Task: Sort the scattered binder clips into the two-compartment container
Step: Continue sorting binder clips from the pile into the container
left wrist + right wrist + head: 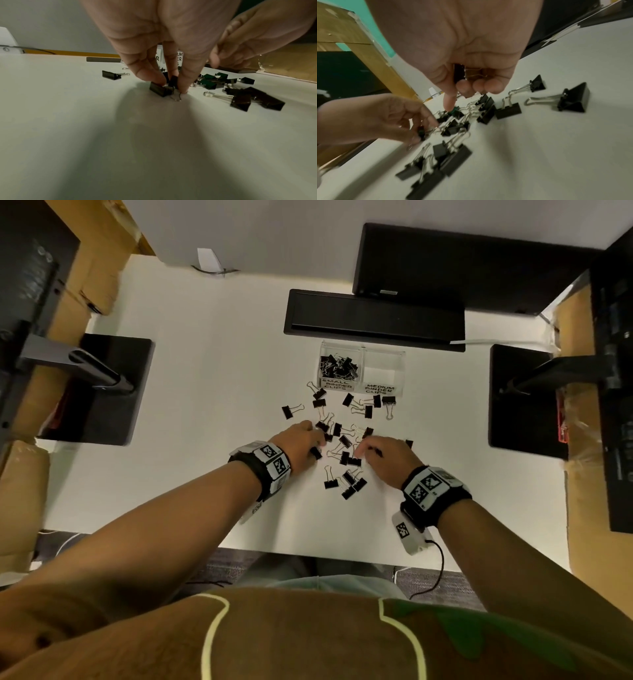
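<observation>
White desk surface viewed from above, with a clear two-compartment container at its far centre, just before a black tray. Its left compartment, labelled for small clips, holds a heap of clips; its right compartment, labelled for medium clips, appears empty. Scattered binder clips lie loose between the container and the two hands, some touching or overlapping.

Left hand: fingertips pressed down on a small clip resting on the desk, thumb at its wire loop, in a pinch. Right hand: fingers curled round a clip kept against the palm, while the forefinger points down into the pile.

Handling, as a judgement: each clip is light, rigid steel, not fragile. The smooth black body likely slides on the desk under a glancing touch, so the surest hold is across the body's flat sides, or by the wire handles, which pivot and may swing. Tangled handles could drag a neighbouring clip along.
</observation>
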`<state>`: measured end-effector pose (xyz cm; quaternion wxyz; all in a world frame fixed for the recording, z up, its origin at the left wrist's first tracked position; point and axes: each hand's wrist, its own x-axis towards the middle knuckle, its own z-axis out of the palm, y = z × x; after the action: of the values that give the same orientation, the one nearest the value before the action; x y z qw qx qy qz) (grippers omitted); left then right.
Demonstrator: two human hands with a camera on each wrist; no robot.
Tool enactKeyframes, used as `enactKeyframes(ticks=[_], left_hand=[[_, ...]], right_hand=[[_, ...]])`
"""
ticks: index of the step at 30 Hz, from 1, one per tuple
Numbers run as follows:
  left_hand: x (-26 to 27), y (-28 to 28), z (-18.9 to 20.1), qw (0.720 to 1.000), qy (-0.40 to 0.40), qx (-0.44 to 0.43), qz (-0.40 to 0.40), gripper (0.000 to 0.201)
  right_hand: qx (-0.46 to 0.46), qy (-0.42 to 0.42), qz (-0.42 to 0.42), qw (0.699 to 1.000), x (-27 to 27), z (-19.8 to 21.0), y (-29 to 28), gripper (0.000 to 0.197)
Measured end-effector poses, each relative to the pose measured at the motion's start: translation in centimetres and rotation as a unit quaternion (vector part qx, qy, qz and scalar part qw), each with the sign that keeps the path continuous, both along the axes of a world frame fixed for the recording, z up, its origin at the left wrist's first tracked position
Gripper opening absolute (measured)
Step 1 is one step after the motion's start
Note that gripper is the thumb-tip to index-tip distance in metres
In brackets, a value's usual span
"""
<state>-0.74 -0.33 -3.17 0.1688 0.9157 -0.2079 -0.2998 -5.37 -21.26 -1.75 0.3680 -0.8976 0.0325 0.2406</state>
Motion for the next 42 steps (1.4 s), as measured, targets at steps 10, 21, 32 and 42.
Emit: enactKeyframes(ticks=[10,21,32,42], left_hand=[[-2.7,-2.6,0.4,0.997,-0.024,-0.047,-0.059,0.032],[-2.9,-3.7,-1.0,0.994,-0.048,-0.043,-0.088,0.026],[-1.0,-0.6,-0.7,0.995,-0.073,-0.038,0.052,0.028],[1.7,2.6,-0.9,0.980,-0.110,-0.031,0.162,0.048]], right_hand=[[-0.012,-0.005,-0.090,0.996,-2.3,-0.1,-3.2,0.029],[-0.081,0.036,-0.170,0.981,-4.8,-1.9,-6.2,0.025],[-0.025,-0.019,-0.183,0.983,0.4,0.6,-3.2,0.015],[-0.075,-0.081,-0.023,0.994,12.8,4.4,3.4,0.030]])
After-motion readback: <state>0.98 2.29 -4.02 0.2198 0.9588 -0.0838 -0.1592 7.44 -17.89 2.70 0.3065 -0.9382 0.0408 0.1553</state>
